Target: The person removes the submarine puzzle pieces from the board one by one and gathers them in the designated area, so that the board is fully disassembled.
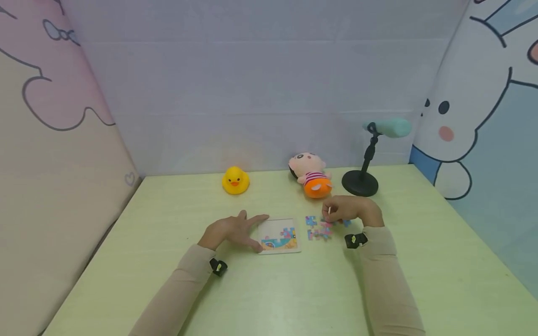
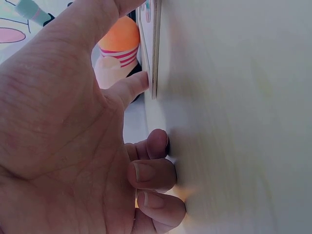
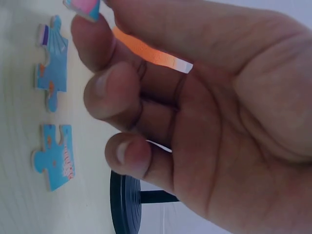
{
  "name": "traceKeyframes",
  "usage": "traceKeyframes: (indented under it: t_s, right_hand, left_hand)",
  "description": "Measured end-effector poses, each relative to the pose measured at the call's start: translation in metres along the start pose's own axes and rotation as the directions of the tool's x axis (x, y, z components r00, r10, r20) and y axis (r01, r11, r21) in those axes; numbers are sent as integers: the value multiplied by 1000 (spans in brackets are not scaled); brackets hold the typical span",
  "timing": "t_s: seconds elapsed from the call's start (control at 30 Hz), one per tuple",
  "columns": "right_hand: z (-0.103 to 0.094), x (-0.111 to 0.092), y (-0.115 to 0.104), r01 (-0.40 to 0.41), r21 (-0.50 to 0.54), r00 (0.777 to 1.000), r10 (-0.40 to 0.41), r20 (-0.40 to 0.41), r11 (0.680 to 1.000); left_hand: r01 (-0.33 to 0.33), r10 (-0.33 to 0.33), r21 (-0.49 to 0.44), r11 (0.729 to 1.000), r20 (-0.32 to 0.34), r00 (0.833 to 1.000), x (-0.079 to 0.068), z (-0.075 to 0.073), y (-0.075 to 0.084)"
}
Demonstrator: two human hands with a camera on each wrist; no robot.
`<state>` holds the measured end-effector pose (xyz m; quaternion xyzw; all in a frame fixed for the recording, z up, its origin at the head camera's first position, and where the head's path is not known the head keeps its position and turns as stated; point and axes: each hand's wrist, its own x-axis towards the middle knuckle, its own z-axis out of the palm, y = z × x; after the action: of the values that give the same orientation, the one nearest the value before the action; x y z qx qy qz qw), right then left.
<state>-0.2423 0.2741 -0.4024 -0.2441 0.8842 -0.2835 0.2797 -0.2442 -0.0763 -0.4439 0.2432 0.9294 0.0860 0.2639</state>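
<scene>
A white-edged puzzle tray [image 1: 279, 253] lies on the table, partly filled with joined pieces along its bottom and right. My left hand [image 1: 235, 231] spans its left side, the straight forefinger touching the upper corner and the thumb the lower one. In the left wrist view the remaining fingers [image 2: 153, 171] bend down onto the tabletop. My right hand [image 1: 346, 209] pinches a pink and blue puzzle piece [image 3: 87, 7] between thumb and forefinger, over loose puzzle pieces [image 1: 313, 234] right of the tray. Two blue pieces, one a puzzle piece [image 3: 57, 158], lie below that hand.
Behind the tray sits a yellow rubber duck [image 1: 235, 180]. A plush doll [image 1: 312, 175] in a striped top and orange bottoms leans near the back wall. To its right stands a mint-green object [image 1: 392, 127] on a black round-based stand [image 1: 360, 183].
</scene>
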Motion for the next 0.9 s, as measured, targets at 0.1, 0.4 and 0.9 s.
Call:
traceKeyframes:
  t_s: [0.1,0.4,0.9]
  right_hand:
    - [0,1,3,-45,-8,999,45,13,999]
    - [0,4,8,-134,-7,989,134,63,991]
    - [-1,4,7,-180,-22,982,181,55,983]
  left_hand:
    - [1,-1,-1,1000,3,1000,0,0,0]
    - [-5,5,5,1000,-4,1000,-2,-1,-1]
    - [-17,17,-7,1000,-2,1000,-3,-3,0]
